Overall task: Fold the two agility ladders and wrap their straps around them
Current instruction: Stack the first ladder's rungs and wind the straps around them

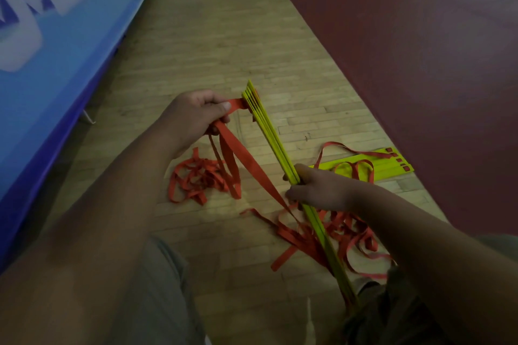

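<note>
Wood gym floor (213, 36), blue padded banner (56, 45) with white lettering along the left, dark red floor section (406, 36) on the right. First ladder (269, 131): yellow slats gathered into one bundle, held off the floor, tilted, top end fanned slightly, lower end running down towards the person's lap. Right hand (319, 190) is wrapped round the bundle about midway, fingers curled on it. Left hand (196, 115) pinches the red strap (252, 165) between thumb and fingers just beside the bundle's top end; a short run goes from the pinch to the slats, a longer wide run drops diagonally from that hand to below the right hand. Loose strap tangle (199, 176) on the floor under the left forearm, another tangle (344, 230) around the bundle's lower half. Second ladder (389, 166) lies flat on the floor beyond the right hand, near the red section's edge, slats stacked and offset, strap loops draped over it. Grey trouser leg (165, 274) at bottom.
</note>
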Tool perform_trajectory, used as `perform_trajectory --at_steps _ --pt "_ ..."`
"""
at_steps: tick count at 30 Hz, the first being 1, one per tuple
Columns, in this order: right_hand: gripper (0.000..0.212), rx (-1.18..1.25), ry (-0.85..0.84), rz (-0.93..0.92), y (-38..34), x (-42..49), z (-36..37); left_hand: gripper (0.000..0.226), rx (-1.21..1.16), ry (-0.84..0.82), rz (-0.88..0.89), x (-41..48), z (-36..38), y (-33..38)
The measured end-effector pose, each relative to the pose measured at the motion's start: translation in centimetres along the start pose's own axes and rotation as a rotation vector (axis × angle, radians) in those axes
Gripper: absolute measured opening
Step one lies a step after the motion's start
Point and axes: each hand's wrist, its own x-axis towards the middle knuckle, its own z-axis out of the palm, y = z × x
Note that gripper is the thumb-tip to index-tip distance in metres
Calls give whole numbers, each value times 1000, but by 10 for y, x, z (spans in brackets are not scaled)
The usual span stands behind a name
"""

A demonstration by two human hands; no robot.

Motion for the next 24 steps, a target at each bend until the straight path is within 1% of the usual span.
perform_trajectory --at_steps 3,6,12,17,20,22,24 --pt "28 -26 -31 -38 -1 -1 -1 11 -33 2 -10 1 0 0" --pt "35 15 -37 -52 2 0 0 10 -33 7 -21 1 2 1" --pt "45 46 73 -37 4 6 8 9 -74 1 -34 5 2 -1" --pt "51 46 86 -33 3 6 9 17 -92 -27 -8 3 -1 -1" --pt "49 60 89 -19 3 6 8 31 42 -62 50 2 -4 -1" --pt "47 115 79 -7 4 5 6 41 143 -72 72 1 -6 -1" --pt "46 197 48 7 5 3 2 44 190 -68 76 0 -9 -1"
